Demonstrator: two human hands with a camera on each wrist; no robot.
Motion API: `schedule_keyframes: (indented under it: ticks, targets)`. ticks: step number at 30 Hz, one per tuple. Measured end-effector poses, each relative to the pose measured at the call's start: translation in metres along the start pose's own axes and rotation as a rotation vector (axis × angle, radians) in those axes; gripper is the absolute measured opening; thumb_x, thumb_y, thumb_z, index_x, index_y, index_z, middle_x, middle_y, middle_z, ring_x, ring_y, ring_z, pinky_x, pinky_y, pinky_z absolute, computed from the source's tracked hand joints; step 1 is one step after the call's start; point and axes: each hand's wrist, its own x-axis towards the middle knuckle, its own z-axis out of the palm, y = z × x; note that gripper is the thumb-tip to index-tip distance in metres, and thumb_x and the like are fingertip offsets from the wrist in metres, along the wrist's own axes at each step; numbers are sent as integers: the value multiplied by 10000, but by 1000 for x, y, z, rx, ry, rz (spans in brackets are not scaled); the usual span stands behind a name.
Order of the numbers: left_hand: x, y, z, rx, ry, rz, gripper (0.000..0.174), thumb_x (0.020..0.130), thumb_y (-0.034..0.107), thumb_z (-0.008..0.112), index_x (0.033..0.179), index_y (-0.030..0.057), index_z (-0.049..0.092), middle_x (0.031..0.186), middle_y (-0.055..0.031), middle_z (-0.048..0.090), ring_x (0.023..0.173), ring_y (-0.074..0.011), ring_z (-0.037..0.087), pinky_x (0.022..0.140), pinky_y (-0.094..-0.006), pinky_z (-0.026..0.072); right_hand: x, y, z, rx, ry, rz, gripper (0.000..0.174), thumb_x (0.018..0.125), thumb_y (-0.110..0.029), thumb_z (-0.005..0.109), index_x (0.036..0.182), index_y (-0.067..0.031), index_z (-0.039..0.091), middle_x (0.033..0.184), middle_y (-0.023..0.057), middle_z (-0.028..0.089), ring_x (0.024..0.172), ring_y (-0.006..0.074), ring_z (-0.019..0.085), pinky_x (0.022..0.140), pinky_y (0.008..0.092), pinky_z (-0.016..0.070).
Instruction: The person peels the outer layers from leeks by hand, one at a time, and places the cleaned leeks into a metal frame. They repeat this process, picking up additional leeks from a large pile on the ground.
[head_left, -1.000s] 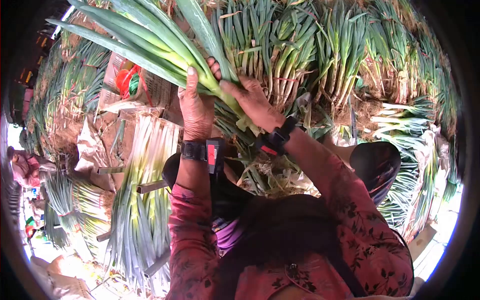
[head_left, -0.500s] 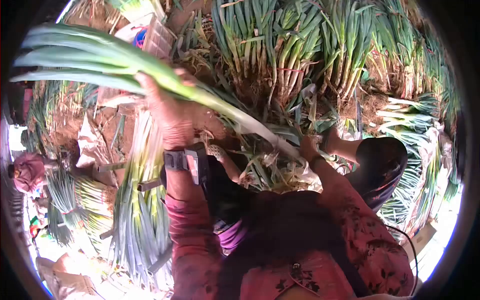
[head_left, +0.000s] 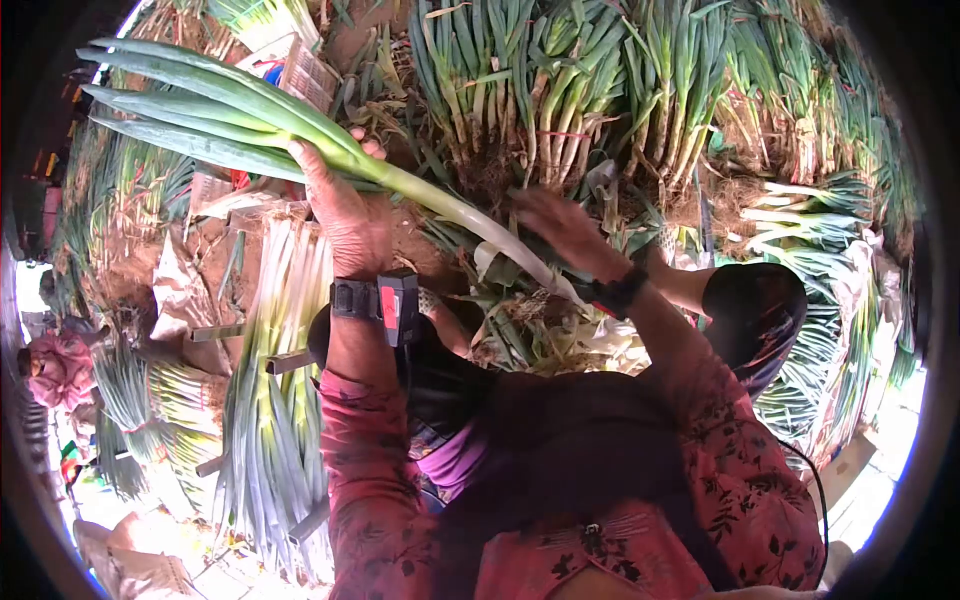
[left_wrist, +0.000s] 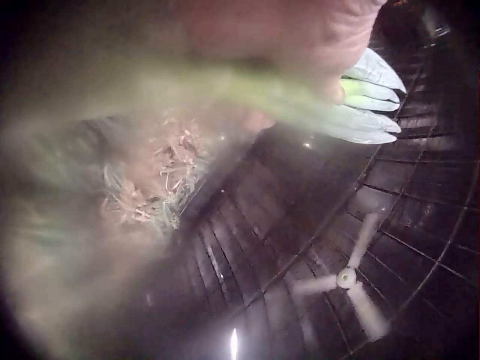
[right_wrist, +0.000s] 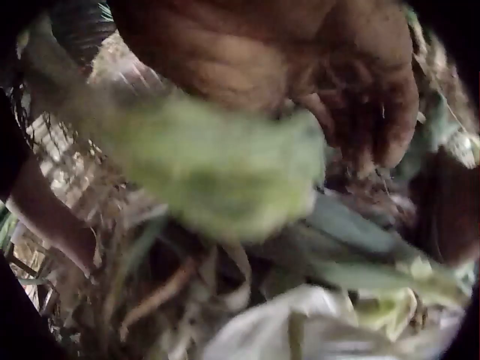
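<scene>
My left hand (head_left: 345,225) grips a large green onion (head_left: 440,200) just below where its leaves fan out. The leaves point to the upper left and the white stem slants down to the right in the head view. Beside the lower stem is my right hand (head_left: 565,232), blurred, with its fingers stretched leftward and apart from the stem. In the right wrist view the fingers (right_wrist: 390,120) hang loosely bent, and a blurred pale green piece fills the space in front of them. The left wrist view has the leaf tips (left_wrist: 371,97) sticking out past the hand.
Upright bundles of green onions (head_left: 560,90) line the back. A pile of cleaned stalks (head_left: 285,350) lies on a metal rack at left, and more stalks (head_left: 810,240) lie at right. Peeled leaf scraps (head_left: 600,345) cover the ground between the knees.
Both hands were together at the leaf base. The onion swung flatter in the left hand, while the right hand went down to the stem's lower end and then came back up, off the stem.
</scene>
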Motion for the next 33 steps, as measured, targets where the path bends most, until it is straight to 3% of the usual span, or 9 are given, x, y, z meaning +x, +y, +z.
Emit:
schedule_keyframes:
  ticks: [6, 8, 10, 12, 14, 16, 20, 23, 33]
  targets:
    - [25, 9, -21, -108, -204, -67, 611, 877, 578, 520, 1135, 24, 494, 760, -63, 536, 575, -168, 481, 567, -285, 434, 39, -66, 56, -135, -234, -111, 233, 910, -221, 594, 949, 4, 548, 768, 31, 603, 664, 183, 576, 630, 319, 498]
    - [34, 15, -35, -260, -396, -187, 514, 909, 545, 482, 1071, 59, 523, 742, -29, 496, 578, -133, 427, 535, -273, 383, 29, -88, 52, 832, -797, 535, 218, 911, -235, 593, 934, -21, 560, 727, 6, 562, 599, 132, 534, 558, 269, 459]
    - [47, 19, -36, -604, -763, -516, 464, 930, 523, 462, 1112, 103, 540, 726, -23, 476, 568, -125, 417, 512, -281, 374, 19, -82, 69, 1177, -947, 505, 204, 915, -239, 585, 883, -38, 567, 725, 4, 551, 596, 105, 511, 535, 256, 433]
    - [48, 21, -35, -608, -821, -518, 564, 912, 585, 438, 1166, 91, 535, 773, -54, 521, 618, -161, 487, 551, -301, 428, 11, -86, 75, 681, -686, 474, 205, 919, -232, 578, 869, -35, 551, 733, -5, 556, 617, 109, 524, 532, 275, 427]
    - [28, 24, -21, -67, -201, -203, 711, 866, 679, 412, 1183, 52, 517, 841, -92, 563, 711, -216, 551, 645, -334, 485, 18, -67, 81, 352, -556, 357, 362, 926, -314, 583, 1000, 39, 554, 798, 21, 585, 720, 107, 559, 603, 284, 450]
    - [22, 11, -29, -25, -51, -244, 683, 850, 687, 446, 1188, 95, 488, 869, -96, 576, 772, -241, 565, 720, -357, 491, 28, -37, 92, -346, -48, -184, 380, 961, -323, 518, 1062, 43, 519, 811, 20, 574, 762, 109, 573, 636, 306, 463]
    - [33, 10, -50, 146, -13, -163, 487, 865, 490, 615, 1132, 94, 517, 768, -28, 525, 670, -166, 487, 624, -347, 438, 47, -88, 105, 359, -197, 234, 231, 890, -52, 555, 1106, 0, 494, 929, 245, 583, 839, 421, 577, 698, 407, 483]
    - [43, 23, -58, -106, -255, -193, 388, 888, 422, 608, 1070, 87, 539, 792, -22, 539, 701, -171, 509, 678, -343, 450, 58, -78, 103, -171, -43, -240, 249, 873, -30, 564, 1114, 1, 511, 954, 208, 582, 844, 363, 593, 718, 382, 497]
    - [35, 24, -57, -300, -243, -235, 293, 913, 253, 600, 1074, 37, 486, 921, -98, 553, 833, -225, 553, 899, -468, 474, 75, -84, 79, -770, 113, -534, 284, 689, -116, 624, 951, -31, 558, 819, 87, 506, 739, 270, 566, 630, 374, 477]
